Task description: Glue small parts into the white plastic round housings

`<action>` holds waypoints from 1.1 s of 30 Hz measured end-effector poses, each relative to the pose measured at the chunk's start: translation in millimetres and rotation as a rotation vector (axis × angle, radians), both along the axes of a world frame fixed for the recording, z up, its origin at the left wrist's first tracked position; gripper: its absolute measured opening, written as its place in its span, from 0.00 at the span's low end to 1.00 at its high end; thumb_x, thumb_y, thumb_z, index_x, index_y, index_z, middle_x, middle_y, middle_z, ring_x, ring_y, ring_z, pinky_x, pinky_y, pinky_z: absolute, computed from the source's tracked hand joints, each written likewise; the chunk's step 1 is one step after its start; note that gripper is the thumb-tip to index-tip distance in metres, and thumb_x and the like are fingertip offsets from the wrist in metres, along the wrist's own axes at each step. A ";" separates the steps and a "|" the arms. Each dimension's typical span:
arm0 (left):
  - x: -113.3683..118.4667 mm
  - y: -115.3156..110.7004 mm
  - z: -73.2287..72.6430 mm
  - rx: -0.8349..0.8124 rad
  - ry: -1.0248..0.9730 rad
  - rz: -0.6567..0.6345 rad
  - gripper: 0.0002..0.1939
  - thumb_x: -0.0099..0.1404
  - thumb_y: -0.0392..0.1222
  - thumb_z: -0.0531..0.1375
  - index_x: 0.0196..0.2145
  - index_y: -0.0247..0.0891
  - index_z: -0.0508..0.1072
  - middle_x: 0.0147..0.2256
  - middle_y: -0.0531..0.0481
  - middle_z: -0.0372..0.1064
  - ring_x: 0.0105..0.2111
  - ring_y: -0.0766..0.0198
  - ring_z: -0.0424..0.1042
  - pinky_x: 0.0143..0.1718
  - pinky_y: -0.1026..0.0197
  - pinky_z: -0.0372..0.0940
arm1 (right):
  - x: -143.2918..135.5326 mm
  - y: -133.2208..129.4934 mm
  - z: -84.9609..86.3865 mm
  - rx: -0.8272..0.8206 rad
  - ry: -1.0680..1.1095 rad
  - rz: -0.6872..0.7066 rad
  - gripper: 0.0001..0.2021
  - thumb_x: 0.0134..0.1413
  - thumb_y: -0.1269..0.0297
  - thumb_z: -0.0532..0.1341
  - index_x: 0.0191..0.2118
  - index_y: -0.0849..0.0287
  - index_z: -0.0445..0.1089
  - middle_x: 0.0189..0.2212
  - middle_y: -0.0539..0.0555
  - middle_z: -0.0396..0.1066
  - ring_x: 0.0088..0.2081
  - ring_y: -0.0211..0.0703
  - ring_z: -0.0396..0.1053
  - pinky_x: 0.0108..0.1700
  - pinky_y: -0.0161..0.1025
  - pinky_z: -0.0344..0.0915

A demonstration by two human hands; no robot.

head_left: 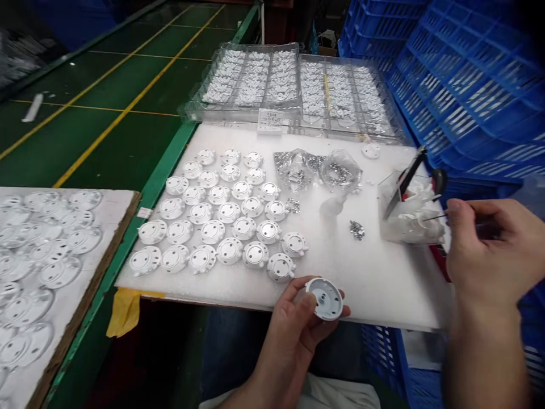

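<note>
My left hand [293, 318] holds a round white housing [327, 300] at the table's front edge, its hollow inner side facing up, thumb on the rim. My right hand [489, 244] is raised at the right, thumb and finger pinched on a thin dark rod [434, 217] whose tip lies over a clear container [389, 218]. White parts, a dark-handled tool and a black and red handle stand in that container. Rows of similar white housings [213, 232] sit on the white foam sheet [361, 284]. A small pile of metal pieces [356, 229] lies between my hands.
Two bags of small metal parts [340, 169] lie on the foam near a white bottle [332, 207]. Behind are clear trays of white parts [255, 79]. Blue crates [472, 85] border the right; more housings [55, 250] cover a board at left.
</note>
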State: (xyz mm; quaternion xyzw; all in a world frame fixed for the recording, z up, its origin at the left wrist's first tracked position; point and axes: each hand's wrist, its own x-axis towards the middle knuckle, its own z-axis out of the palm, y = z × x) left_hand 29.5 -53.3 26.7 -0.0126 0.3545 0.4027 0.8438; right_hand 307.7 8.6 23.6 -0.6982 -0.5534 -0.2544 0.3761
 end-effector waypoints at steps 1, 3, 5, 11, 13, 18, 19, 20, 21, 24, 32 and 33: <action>-0.2 0.3 -0.2 -0.003 0.004 0.000 0.26 0.53 0.49 0.78 0.42 0.35 0.74 0.38 0.43 0.82 0.36 0.63 0.83 0.40 0.67 0.74 | -3.2 0.9 3.7 0.036 -0.040 0.038 0.10 0.55 0.60 0.66 0.26 0.59 0.71 0.20 0.48 0.66 0.21 0.35 0.60 0.25 0.35 0.50; -0.7 1.0 -0.5 -0.009 0.009 -0.003 0.26 0.53 0.49 0.78 0.42 0.35 0.74 0.38 0.43 0.82 0.35 0.63 0.83 0.40 0.68 0.74 | -7.4 1.2 10.3 0.082 -0.114 0.095 0.10 0.55 0.64 0.66 0.26 0.60 0.70 0.19 0.48 0.67 0.21 0.34 0.61 0.25 0.34 0.48; -1.1 1.7 -0.4 -0.013 0.007 -0.008 0.26 0.52 0.49 0.78 0.42 0.35 0.74 0.38 0.43 0.83 0.35 0.63 0.83 0.39 0.68 0.74 | -9.0 0.0 14.7 0.071 -0.153 0.098 0.10 0.55 0.66 0.66 0.26 0.60 0.69 0.20 0.47 0.67 0.21 0.33 0.61 0.25 0.34 0.48; -0.2 2.0 0.9 -0.015 -0.003 -0.002 0.27 0.52 0.49 0.78 0.42 0.35 0.74 0.38 0.42 0.83 0.35 0.63 0.83 0.41 0.68 0.75 | -9.4 -1.5 15.1 0.014 -0.037 0.091 0.11 0.55 0.62 0.66 0.24 0.59 0.69 0.18 0.46 0.65 0.19 0.32 0.58 0.24 0.34 0.50; 0.4 1.7 0.4 -0.009 -0.006 0.000 0.26 0.53 0.49 0.78 0.42 0.34 0.74 0.38 0.42 0.83 0.35 0.63 0.83 0.41 0.68 0.75 | -10.3 -0.2 14.3 0.022 -0.012 0.071 0.11 0.55 0.61 0.65 0.24 0.59 0.71 0.18 0.47 0.66 0.19 0.33 0.59 0.24 0.35 0.50; 0.2 1.3 -0.8 -0.002 -0.013 -0.004 0.26 0.52 0.49 0.78 0.41 0.35 0.74 0.37 0.43 0.83 0.35 0.63 0.83 0.40 0.68 0.75 | -11.7 -0.8 16.7 0.005 -0.067 0.038 0.12 0.54 0.60 0.64 0.23 0.59 0.69 0.19 0.48 0.67 0.20 0.34 0.59 0.25 0.36 0.49; 0.0 1.5 -0.6 -0.004 -0.012 -0.006 0.26 0.52 0.49 0.78 0.42 0.35 0.74 0.37 0.43 0.83 0.35 0.63 0.83 0.40 0.68 0.74 | -11.3 -1.6 17.2 -0.002 -0.071 0.048 0.12 0.54 0.61 0.64 0.23 0.59 0.69 0.18 0.48 0.66 0.20 0.34 0.59 0.25 0.36 0.49; -0.2 1.7 -0.3 -0.004 -0.013 -0.006 0.26 0.52 0.49 0.78 0.42 0.35 0.74 0.37 0.43 0.83 0.35 0.63 0.83 0.40 0.68 0.74 | -10.7 -2.4 17.5 -0.003 -0.070 0.059 0.12 0.54 0.62 0.65 0.23 0.59 0.68 0.18 0.47 0.65 0.19 0.33 0.58 0.24 0.36 0.49; -0.2 1.9 0.0 -0.003 -0.014 -0.006 0.26 0.52 0.49 0.78 0.42 0.35 0.74 0.37 0.43 0.83 0.35 0.63 0.83 0.40 0.68 0.74 | -9.9 -3.0 17.5 0.002 -0.065 0.068 0.12 0.54 0.62 0.65 0.23 0.59 0.68 0.17 0.47 0.64 0.19 0.33 0.58 0.24 0.35 0.49; 0.0 2.7 0.4 -0.001 -0.013 -0.003 0.26 0.53 0.49 0.78 0.42 0.35 0.74 0.38 0.43 0.83 0.35 0.63 0.83 0.41 0.68 0.74 | -8.0 -3.3 16.6 0.035 -0.071 0.083 0.11 0.54 0.64 0.66 0.24 0.59 0.69 0.18 0.47 0.64 0.20 0.32 0.58 0.24 0.34 0.50; -0.1 1.4 -1.7 0.006 -0.006 -0.010 0.25 0.54 0.50 0.77 0.42 0.34 0.74 0.38 0.42 0.83 0.35 0.63 0.83 0.40 0.68 0.75 | -9.5 -2.5 15.1 0.039 -0.048 0.098 0.11 0.54 0.64 0.66 0.24 0.60 0.69 0.17 0.46 0.63 0.19 0.32 0.57 0.24 0.34 0.51; -0.3 1.2 -1.5 0.006 -0.008 -0.006 0.25 0.54 0.50 0.77 0.42 0.34 0.75 0.38 0.42 0.83 0.35 0.63 0.83 0.40 0.68 0.74 | -9.6 -2.3 15.0 0.042 -0.049 0.094 0.11 0.54 0.63 0.66 0.24 0.60 0.69 0.18 0.46 0.64 0.19 0.32 0.57 0.24 0.34 0.51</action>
